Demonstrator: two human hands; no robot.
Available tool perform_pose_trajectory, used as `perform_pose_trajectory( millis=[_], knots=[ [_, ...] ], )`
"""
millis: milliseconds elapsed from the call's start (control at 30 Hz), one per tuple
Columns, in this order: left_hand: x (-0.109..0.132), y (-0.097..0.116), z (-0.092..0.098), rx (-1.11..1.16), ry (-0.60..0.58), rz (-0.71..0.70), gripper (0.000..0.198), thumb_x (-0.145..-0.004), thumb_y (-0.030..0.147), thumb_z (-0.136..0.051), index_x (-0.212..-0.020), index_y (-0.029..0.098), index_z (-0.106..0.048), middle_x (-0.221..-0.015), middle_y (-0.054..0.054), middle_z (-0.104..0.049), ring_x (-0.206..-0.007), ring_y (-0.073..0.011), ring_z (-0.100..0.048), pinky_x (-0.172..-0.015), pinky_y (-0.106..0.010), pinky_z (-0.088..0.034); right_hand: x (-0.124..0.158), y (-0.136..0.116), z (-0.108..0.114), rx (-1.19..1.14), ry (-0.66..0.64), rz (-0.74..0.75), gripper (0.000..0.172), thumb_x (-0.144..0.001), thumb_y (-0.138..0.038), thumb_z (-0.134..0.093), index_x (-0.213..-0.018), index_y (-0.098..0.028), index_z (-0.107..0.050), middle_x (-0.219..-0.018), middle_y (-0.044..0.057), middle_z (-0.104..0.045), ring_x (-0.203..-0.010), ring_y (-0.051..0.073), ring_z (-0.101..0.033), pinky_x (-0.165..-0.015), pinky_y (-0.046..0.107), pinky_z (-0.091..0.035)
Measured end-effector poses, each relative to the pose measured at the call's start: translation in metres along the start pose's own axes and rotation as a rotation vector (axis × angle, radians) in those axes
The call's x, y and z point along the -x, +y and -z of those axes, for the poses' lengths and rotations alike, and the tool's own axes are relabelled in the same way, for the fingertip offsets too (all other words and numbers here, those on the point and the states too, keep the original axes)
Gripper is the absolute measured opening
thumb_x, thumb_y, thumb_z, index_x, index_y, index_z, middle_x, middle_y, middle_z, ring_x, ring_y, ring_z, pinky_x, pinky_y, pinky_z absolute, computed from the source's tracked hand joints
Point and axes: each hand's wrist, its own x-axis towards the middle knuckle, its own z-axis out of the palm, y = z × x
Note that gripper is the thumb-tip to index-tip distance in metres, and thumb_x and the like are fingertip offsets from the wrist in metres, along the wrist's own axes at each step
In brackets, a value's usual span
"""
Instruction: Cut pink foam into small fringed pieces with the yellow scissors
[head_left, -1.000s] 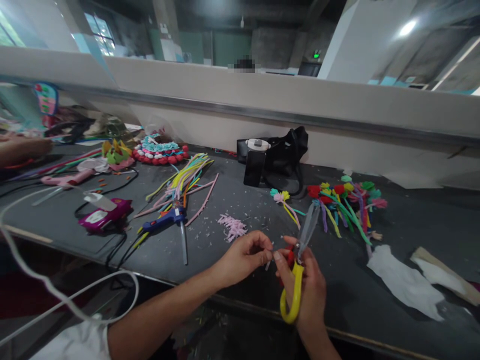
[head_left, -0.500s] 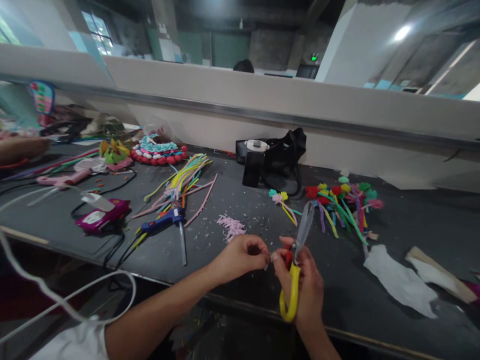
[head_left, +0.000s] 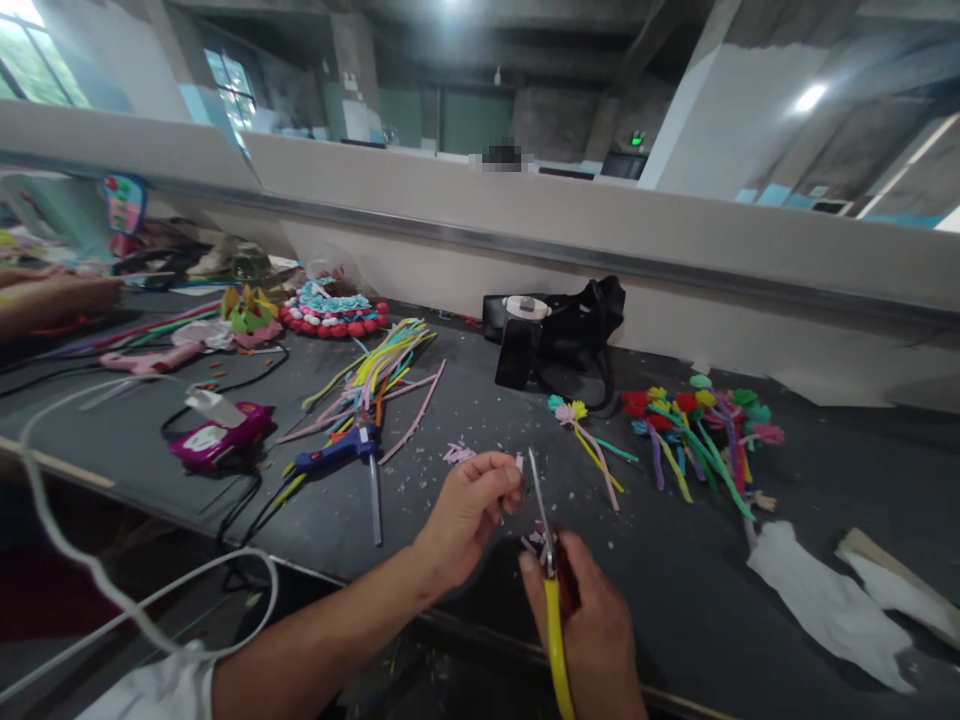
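Observation:
My right hand grips yellow-handled scissors near the table's front edge, blades pointing up and away from me. My left hand is closed in a pinch on a small pink piece held right beside the blade tips. A few small pink scraps lie on the dark table just under my hands, and more pink bits sit behind my left hand.
A blue glue gun and loose coloured pipe cleaners lie at the left centre, a magenta glue gun further left. Finished pipe-cleaner flowers lie at the right, white cloth beyond. A black bag stands at the back. Another person's arm rests far left.
The scissors have swung from leaning right to nearly edge-on and upright. My right hand dropped toward me, and my left hand rose slightly with the pink piece at the blade tips.

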Motion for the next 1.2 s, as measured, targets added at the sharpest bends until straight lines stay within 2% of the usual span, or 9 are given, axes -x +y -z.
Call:
perform_pose_trajectory(
  millis=[233, 467, 667, 833, 1000, 1200],
  knots=[
    [0.0031, 0.0041, -0.0050, 0.033, 0.018, 0.030, 0.017, -0.070, 0.026, -0.072, -0.064, 0.014, -0.061, -0.055, 0.002, -0.056, -0.049, -0.0067, -0.047, -0.052, -0.020, -0.035, 0.0030, 0.0034, -0.0089, 0.089, 0.088, 0.124, 0.040, -0.089, -0.045, -0.054, -0.111, -0.013, -0.063, -0.089, 0.009, -0.071, -0.074, 0.017, -0.069, -0.065, 0.024, -0.052],
    [0.0037, 0.0030, -0.0052, 0.049, 0.035, 0.043, 0.016, -0.068, 0.025, -0.073, -0.067, 0.013, -0.063, -0.057, 0.001, -0.057, -0.051, -0.0075, -0.049, -0.054, -0.020, -0.037, 0.0039, 0.0009, -0.0089, 0.123, 0.135, 0.157, 0.040, -0.092, -0.045, -0.048, -0.106, -0.011, -0.066, -0.078, 0.008, -0.071, -0.063, 0.016, -0.068, -0.059, 0.022, -0.050],
    [0.0050, 0.0016, -0.0054, 0.085, 0.028, 0.048, 0.013, -0.069, 0.023, -0.073, -0.070, 0.013, -0.064, -0.059, 0.001, -0.058, -0.054, -0.0079, -0.051, -0.058, -0.021, -0.039, 0.0040, 0.0017, -0.0081, 0.135, 0.102, 0.177, 0.038, -0.094, -0.042, -0.045, -0.106, -0.012, -0.066, -0.074, 0.007, -0.071, -0.062, 0.015, -0.068, -0.061, 0.022, -0.051],
    [0.0037, 0.0029, -0.0045, 0.058, 0.032, 0.025, 0.013, -0.070, 0.022, -0.072, -0.067, 0.013, -0.063, -0.058, 0.001, -0.057, -0.051, -0.0065, -0.049, -0.054, -0.019, -0.036, 0.0033, 0.0046, -0.0087, 0.154, 0.147, 0.205, 0.040, -0.095, -0.042, -0.044, -0.103, -0.011, -0.067, -0.078, 0.009, -0.073, -0.063, 0.016, -0.069, -0.059, 0.022, -0.051],
    [0.0031, 0.0020, -0.0032, 0.054, 0.029, 0.015, 0.013, -0.069, 0.022, -0.072, -0.066, 0.013, -0.062, -0.056, 0.002, -0.056, -0.051, -0.0068, -0.048, -0.054, -0.020, -0.035, 0.0061, 0.0088, -0.0095, 0.114, 0.121, 0.200, 0.038, -0.094, -0.043, -0.046, -0.104, -0.014, -0.067, -0.076, 0.006, -0.073, -0.060, 0.015, -0.069, -0.058, 0.021, -0.050],
    [0.0032, 0.0019, -0.0029, 0.040, -0.008, 0.006, 0.013, -0.072, 0.022, -0.069, -0.066, 0.014, -0.061, -0.057, 0.002, -0.054, -0.053, -0.0079, -0.047, -0.055, -0.021, -0.035, 0.0011, 0.0040, -0.0057, 0.000, 0.068, 0.061, 0.031, -0.091, -0.043, -0.051, -0.098, -0.017, -0.067, -0.072, 0.003, -0.073, -0.057, 0.013, -0.067, -0.053, 0.018, -0.047]
  ],
)
